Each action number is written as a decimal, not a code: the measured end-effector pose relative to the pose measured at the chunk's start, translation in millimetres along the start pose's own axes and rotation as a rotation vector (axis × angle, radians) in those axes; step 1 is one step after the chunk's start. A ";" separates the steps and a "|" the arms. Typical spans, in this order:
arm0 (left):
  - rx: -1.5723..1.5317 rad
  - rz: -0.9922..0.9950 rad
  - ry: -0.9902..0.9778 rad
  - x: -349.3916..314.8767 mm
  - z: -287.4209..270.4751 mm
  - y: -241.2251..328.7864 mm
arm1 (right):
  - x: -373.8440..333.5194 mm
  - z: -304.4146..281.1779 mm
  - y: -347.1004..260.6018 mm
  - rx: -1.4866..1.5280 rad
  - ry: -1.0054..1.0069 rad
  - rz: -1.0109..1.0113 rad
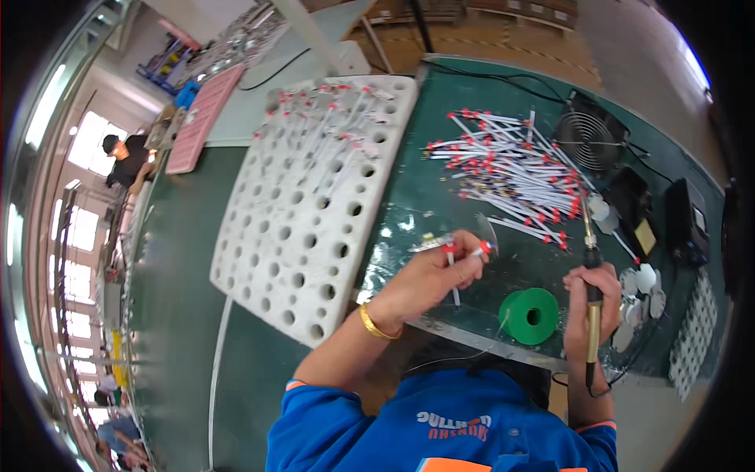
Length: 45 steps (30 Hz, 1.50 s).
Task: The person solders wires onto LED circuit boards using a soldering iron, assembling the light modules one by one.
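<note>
My left hand is closed around a white sleeved wire with red ends, just above the near part of the green table. A small pale metallic piece sticks out at its fingers; its exact kind is too small to tell. In my right hand is a soldering iron, gripped by its handle with the metal tip pointing away from me. Beyond both hands lies a heap of white sleeved wires with red ends. Between the hands and nearer me stands a green spool with thin wire.
A white board with round holes lies at left, wired parts on its far end. At right are a black fan, a stand with a yellow sponge, a black control box, pale discs and a smaller perforated board.
</note>
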<state>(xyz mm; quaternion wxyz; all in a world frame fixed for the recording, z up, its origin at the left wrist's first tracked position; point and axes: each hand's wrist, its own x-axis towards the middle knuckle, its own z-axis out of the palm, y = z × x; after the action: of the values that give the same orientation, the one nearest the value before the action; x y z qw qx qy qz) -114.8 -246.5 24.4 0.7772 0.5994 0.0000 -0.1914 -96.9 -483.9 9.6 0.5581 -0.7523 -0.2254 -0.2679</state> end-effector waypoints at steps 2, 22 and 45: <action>0.119 -0.017 0.120 -17.0 -17.8 26.1 | -1.6 -1.5 0.2 0.031 -0.016 -0.009; 0.525 -0.235 0.521 15.7 -280.4 119.0 | -2.5 13.8 9.6 0.055 -0.069 0.000; 1.195 0.672 0.258 71.8 -10.5 26.2 | -23.9 -44.2 10.2 -0.116 -0.116 -0.346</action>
<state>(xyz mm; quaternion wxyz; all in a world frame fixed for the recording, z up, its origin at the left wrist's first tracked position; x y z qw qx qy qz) -38.0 -252.7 29.3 0.3251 0.9098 -0.1986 0.1648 -115.1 -530.1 -3.1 0.4456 -0.7472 -0.3676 -0.3287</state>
